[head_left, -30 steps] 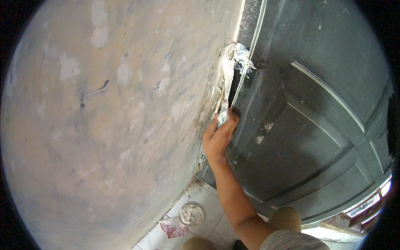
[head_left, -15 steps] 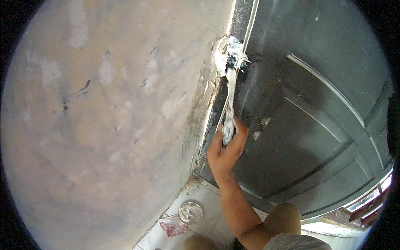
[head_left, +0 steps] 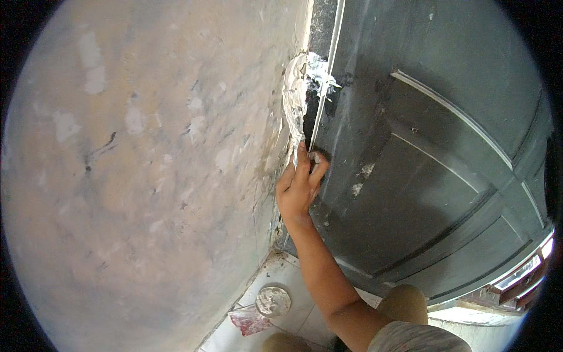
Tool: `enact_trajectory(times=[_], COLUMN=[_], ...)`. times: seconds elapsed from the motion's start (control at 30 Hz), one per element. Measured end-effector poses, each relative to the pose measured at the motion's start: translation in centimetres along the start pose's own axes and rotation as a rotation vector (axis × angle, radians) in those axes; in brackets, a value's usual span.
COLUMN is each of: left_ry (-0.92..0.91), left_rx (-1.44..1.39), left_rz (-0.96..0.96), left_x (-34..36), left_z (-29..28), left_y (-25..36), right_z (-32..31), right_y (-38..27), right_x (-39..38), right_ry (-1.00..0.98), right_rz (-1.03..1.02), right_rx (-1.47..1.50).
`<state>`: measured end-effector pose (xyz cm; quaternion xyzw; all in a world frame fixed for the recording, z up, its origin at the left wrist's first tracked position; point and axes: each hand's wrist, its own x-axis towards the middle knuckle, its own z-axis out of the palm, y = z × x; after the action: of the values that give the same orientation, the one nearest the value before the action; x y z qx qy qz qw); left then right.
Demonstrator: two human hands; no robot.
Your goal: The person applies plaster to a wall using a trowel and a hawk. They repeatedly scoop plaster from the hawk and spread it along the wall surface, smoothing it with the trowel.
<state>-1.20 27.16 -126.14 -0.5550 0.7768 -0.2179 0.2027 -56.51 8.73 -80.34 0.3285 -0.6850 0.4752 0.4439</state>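
Putty-smeared tool point(head_left: 296, 136) in R hand point(head_left: 297, 188), poking up abv it, nr wall point(head_left: 176, 211).

Right hand point(head_left: 298, 186): raised, its back facing upward, in a pinching grip
Index finger point(head_left: 302, 159): stretched forward, almost straight
Thumb point(head_left: 283, 183): at the left side, pointing forward
Other fingers point(head_left: 319, 165): curled on the right side
Wrist point(head_left: 298, 220): nearly straight
Forearm point(head_left: 319, 267): bare, slanting
Upper arm: partly under grey sleeve point(head_left: 416, 339)

Patchy wall point(head_left: 170, 217), floor point(head_left: 300, 288) (tiled), perhaps a window point(head_left: 518, 274).
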Motion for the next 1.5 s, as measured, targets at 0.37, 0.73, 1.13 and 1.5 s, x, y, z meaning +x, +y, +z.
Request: enact_trajectory(times=[0.37, 0.73, 1.13, 1.5], left_ry=[-0.751, 0.119, 0.415, 0.337], left_rx=[-0.868, 0.034, 0.503, 0.356], left_rz=[0.116, 0.068, 0.288, 0.39], left_x=[2.2, 0.3, 0.0, -0.2], left_z=[-5.5, -2.1, -2.1, -2.5], left_y=[-3.9, -0.9, -1.1, -3.3], right_z=[0.4, -3.5, -0.8, -4.4], right_y=[1.5, -2.3, -1.1, -4.7], right_x=[-5.0, 1.2, 2.0, 4.7], right_ry=[-0.016, 0.019, -0.011, 0.034], right_rz=[0.025, 0.047, 0.011, 0.059], right_rx=[0.068, 0.236, 0.163, 0.229])
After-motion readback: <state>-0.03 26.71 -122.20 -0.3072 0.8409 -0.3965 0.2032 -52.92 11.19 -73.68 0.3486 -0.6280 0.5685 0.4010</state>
